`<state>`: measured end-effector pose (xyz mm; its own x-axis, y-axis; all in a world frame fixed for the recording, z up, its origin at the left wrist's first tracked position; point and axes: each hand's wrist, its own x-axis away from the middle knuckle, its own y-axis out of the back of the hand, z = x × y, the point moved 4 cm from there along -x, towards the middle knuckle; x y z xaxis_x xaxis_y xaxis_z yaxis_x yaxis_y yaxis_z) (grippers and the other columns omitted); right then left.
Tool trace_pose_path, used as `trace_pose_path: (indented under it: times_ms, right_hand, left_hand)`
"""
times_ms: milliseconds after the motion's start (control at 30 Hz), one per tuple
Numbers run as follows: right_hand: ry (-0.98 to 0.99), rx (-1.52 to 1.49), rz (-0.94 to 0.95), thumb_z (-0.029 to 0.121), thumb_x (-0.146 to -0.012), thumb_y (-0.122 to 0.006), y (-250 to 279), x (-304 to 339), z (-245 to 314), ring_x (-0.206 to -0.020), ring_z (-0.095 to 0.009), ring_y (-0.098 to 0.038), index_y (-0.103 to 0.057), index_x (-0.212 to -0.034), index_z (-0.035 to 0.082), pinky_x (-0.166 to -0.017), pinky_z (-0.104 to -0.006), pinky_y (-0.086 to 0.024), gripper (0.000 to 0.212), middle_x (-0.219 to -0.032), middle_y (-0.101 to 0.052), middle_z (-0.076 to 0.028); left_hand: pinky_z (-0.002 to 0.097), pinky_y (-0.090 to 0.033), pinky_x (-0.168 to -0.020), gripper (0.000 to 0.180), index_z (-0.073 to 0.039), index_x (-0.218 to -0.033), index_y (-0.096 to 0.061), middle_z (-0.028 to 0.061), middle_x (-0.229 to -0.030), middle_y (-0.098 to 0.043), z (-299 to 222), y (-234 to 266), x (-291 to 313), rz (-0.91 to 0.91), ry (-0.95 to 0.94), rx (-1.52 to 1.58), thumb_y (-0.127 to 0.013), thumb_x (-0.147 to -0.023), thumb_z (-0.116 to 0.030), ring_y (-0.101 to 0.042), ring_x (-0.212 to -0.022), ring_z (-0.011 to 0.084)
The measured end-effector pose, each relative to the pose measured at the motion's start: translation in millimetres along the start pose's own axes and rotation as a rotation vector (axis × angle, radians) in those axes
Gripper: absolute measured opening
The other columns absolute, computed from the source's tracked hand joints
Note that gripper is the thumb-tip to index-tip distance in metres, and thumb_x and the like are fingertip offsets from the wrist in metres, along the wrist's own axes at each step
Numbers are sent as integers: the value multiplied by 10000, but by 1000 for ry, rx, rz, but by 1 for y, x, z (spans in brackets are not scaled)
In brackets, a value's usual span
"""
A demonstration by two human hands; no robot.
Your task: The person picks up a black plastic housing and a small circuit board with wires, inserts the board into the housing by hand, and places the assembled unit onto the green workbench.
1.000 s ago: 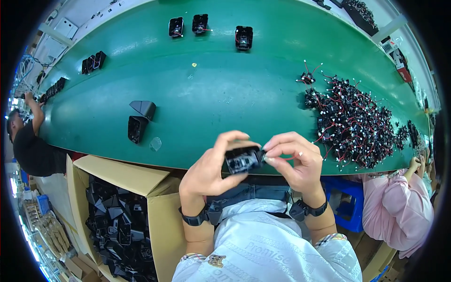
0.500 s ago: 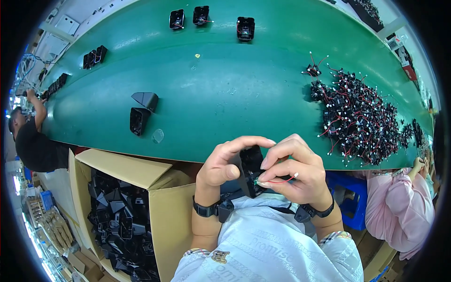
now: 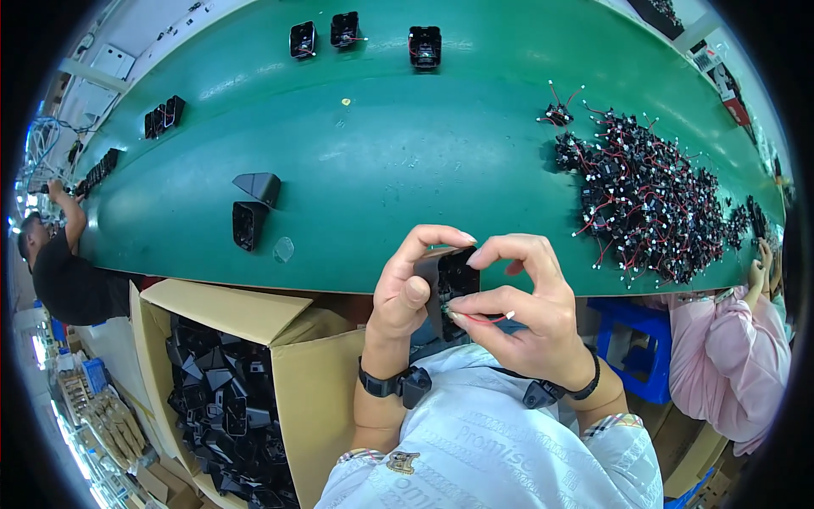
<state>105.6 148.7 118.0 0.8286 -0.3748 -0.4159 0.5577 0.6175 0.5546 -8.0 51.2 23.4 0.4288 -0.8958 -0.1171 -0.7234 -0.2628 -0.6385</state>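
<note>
My left hand (image 3: 400, 287) is wrapped around a black open-faced plastic housing (image 3: 459, 273), held up at the table's near edge with its hollow side turned toward my right hand. The thumb lies along its outer wall. The thumb and forefinger of my right hand (image 3: 538, 314) pinch a small part at the housing's lower opening. A bit of green shows there, and a red wire (image 3: 485, 320) with a white plug runs from it under the fingers. The fingertips hide most of the part, so I cannot tell whether it is seated.
On the green table (image 3: 356, 212), a heap of black wired parts (image 3: 653, 199) lies right. Two housings (image 3: 248, 225) stand left; several more (image 3: 425, 48) sit farther back. An open cardboard box (image 3: 322, 382) of housings is lower left. A person (image 3: 59, 263) works left, a pink-sleeved one (image 3: 721, 356) right.
Both hands have risen a little with the housing, whose hollow side now shows more. My right fingers still pinch the small part, and the view has shifted slightly.
</note>
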Motion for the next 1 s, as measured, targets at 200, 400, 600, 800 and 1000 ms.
trace_pose_path:
  times_ms: [200, 400, 600, 800, 1000]
  right_hand:
    - [58, 60, 48, 38, -644, -864, 8, -6, 2, -1043, -283, -597, -739, -811, 125, -723, -369, -493, 225, -1171, -629, -75]
    - [9, 116, 18, -30, -621, -800, -1, -8, 8, -1067, -332, -585, -725, -806, 91, -813, -411, -506, 234, -1174, -608, -109]
    - [116, 107, -78, -11, -619, -811, -11, 0, 10, -1158, -391, -572, -744, -871, 67, -945, -474, -503, 271, -1226, -601, -127]
    - [-10, 29, 88, 108, -658, -879, -2, -5, 2, -1354, -465, -479, -756, -1020, 78, -1045, -525, -473, 383, -1479, -495, -231]
    - [-196, -520, 182, 62, -642, -914, 0, 4, -42, -1343, -411, -534, -720, -850, 23, -1060, -478, -468, 287, -1444, -528, -284]
  left_hand:
    - [313, -466, -982, 699, 38, -1296, -518, 127, -1230, -615, 0, -5, -4, 61, 59, -108, -568, -989, -589, -596, -1136, 168]
    - [279, -454, -839, 536, 20, -1141, -567, 90, -1043, -630, 3, -12, -9, -60, 5, -150, -362, -1084, -473, -577, -944, 127]
    - [281, -456, -789, 550, 24, -1114, -595, 99, -988, -651, -4, -17, -10, -200, -71, -167, -275, -1095, -423, -572, -890, 124]
    - [282, -465, -791, 543, 10, -1138, -601, 67, -977, -624, 1, -13, -8, -309, 33, -160, -259, -1094, -409, -569, -887, 121]
    - [228, -475, -719, 362, -2, -1170, -507, 58, -976, -611, -11, -26, -10, -230, 67, -346, -426, -1107, -349, -568, -826, 68]
